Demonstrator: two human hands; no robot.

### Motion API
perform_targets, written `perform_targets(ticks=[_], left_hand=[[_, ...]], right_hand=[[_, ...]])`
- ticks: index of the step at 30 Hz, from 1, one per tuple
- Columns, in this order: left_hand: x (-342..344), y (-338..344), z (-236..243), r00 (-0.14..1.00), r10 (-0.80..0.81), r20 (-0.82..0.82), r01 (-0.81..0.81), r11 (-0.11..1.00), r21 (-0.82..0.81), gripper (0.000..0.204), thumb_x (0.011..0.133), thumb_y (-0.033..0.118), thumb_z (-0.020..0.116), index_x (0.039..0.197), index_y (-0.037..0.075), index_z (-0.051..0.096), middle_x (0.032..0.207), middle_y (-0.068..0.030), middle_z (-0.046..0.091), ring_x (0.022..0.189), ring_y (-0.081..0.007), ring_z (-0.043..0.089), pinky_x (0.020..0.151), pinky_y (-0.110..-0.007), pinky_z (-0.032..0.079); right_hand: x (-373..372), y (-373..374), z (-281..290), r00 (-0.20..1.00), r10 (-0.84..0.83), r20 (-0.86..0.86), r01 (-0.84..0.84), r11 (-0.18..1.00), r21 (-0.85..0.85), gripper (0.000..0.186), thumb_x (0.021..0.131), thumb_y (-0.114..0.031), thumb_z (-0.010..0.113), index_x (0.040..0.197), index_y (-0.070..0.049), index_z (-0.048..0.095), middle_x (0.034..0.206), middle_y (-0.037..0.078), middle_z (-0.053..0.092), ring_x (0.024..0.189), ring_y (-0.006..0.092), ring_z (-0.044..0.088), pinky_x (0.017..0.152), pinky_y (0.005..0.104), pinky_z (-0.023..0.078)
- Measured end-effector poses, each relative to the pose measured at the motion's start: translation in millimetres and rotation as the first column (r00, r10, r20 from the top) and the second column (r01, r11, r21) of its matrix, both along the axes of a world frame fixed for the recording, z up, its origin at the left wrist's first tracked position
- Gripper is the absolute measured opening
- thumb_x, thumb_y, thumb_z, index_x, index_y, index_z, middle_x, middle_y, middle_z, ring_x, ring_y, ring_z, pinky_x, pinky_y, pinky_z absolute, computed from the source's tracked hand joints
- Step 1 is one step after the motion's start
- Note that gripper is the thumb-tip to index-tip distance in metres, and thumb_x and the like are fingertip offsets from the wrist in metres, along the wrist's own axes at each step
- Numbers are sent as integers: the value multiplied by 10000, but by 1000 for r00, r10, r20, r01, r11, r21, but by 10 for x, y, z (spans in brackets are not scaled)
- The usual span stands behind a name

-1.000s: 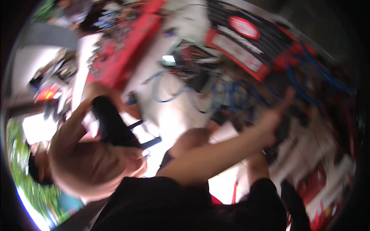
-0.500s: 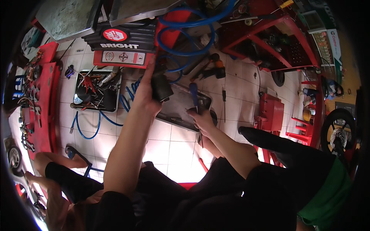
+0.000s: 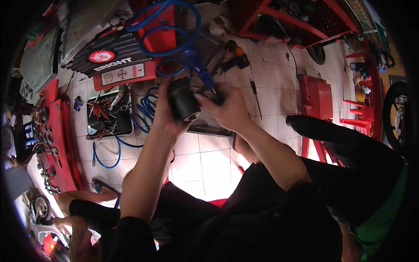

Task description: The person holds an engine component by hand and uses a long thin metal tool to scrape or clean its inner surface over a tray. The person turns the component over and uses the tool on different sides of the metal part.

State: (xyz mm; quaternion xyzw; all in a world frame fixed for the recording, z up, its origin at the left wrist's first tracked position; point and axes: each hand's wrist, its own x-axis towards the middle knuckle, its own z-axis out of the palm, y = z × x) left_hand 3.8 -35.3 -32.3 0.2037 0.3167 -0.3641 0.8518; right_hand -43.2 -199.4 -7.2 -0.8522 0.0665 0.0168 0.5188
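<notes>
So the left hand (image 3: 166, 114) is wrapping around a dark cylinder (image 3: 184, 102), which is sitting against the palm and jutting out on its right side. The right hand (image 3: 229, 109) is clutching a blue-handled screwdriver (image 3: 201, 72) by the shaft, handle sticking out past the fingers. Can't tell if that thumb's touching the cylinder.
</notes>
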Motion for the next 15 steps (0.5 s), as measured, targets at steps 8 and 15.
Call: perform_targets(ticks=[8, 15], left_hand=[[-134, -195, 6, 999, -37, 2, 37, 996, -76, 439, 918, 547, 549, 1113, 158, 603, 1057, -50, 669, 938, -212, 666, 781, -363, 572], [-187, -194, -103, 1000, -4, 8, 4, 1000, 25, 415, 918, 533, 540, 1111, 179, 637, 1023, -17, 670, 940, -183, 649, 874, -392, 521]], right_hand=[[-16, -54, -89, 982, -17, 188, 15, 1000, 9, 296, 786, -215, 761, 904, 45, 686, 673, 128, 664, 586, 128, 616, 547, 291, 463], [-72, 30, -46, 994, 45, 100, -41, 999, -34, 314, 776, -241, 768, 847, 54, 687, 659, 148, 657, 580, 151, 629, 552, 300, 470]])
